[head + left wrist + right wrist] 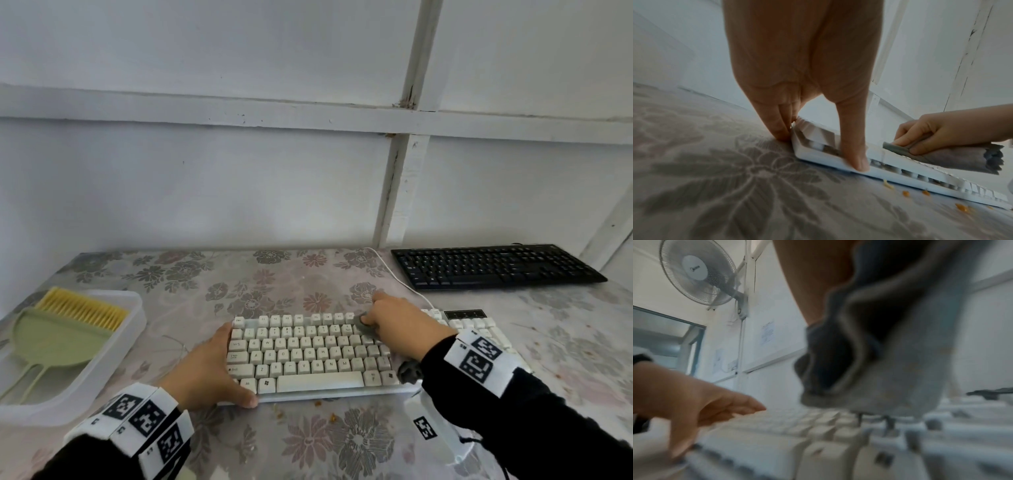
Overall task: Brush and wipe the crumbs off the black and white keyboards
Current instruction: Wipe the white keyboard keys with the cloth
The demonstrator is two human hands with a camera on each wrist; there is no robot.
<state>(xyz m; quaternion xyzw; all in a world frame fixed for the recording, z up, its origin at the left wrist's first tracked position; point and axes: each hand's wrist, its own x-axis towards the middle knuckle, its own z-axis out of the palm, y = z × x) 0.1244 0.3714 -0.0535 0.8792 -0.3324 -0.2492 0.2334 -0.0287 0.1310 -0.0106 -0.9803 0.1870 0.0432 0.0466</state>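
As left hand (209,371) steadies, white keyboard (308,356) between

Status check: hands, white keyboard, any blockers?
Left hand braces white keyboard edge. Right hand wiping keys with grey cloth. Crumbs on table; nothing blocking.
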